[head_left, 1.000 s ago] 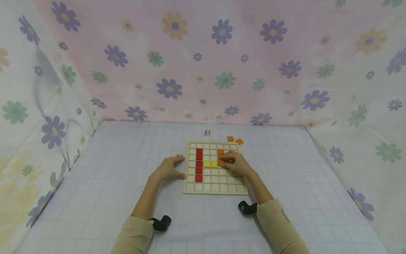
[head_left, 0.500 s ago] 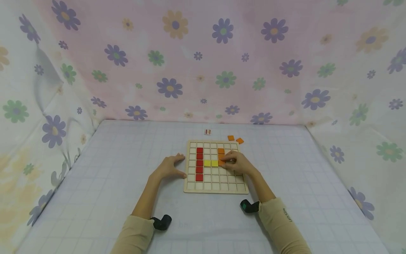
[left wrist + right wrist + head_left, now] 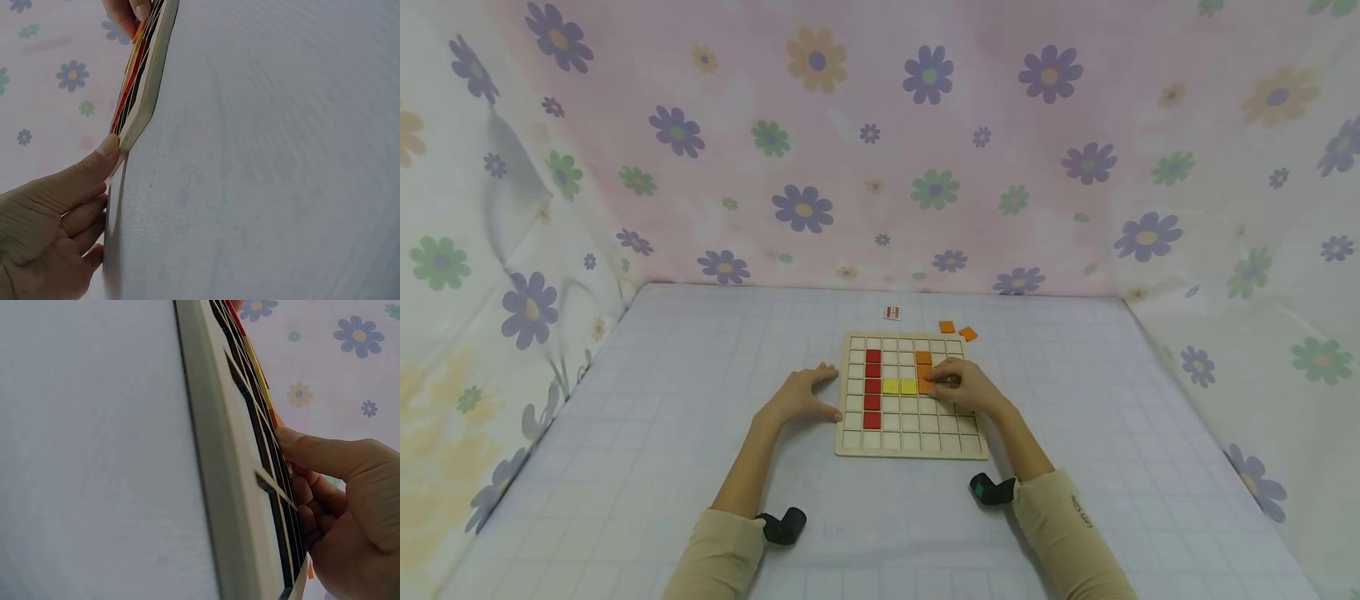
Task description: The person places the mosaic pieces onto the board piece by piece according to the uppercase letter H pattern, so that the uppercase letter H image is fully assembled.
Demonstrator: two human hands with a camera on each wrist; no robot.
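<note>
A wooden grid board [image 3: 910,446] lies flat on the table. My right hand [image 3: 966,387] pinches an orange tile [image 3: 925,387] low in a short orange column, at the right end of the yellow tiles [image 3: 899,387]. In the right wrist view the thumb [image 3: 312,448] is on the tile, with the other fingers bent beneath. A column of red tiles [image 3: 872,386] stands left of the yellow ones. My left hand [image 3: 793,396] rests at the board's left edge, fingers spread and loosely extended. Its thumb [image 3: 100,159] touches the board's near left part in the left wrist view.
Two loose orange tiles [image 3: 947,327] lie behind the board's far right corner. A small printed card [image 3: 892,312] is behind the board's far edge. Flowered cloth [image 3: 880,167] hangs at the back and both sides. A black wrist device [image 3: 992,489] sits on each forearm.
The orange tile under my right fingers has settled level with its column, and more of the orange shows. My right hand has shifted very slightly right. My left hand stays in place.
</note>
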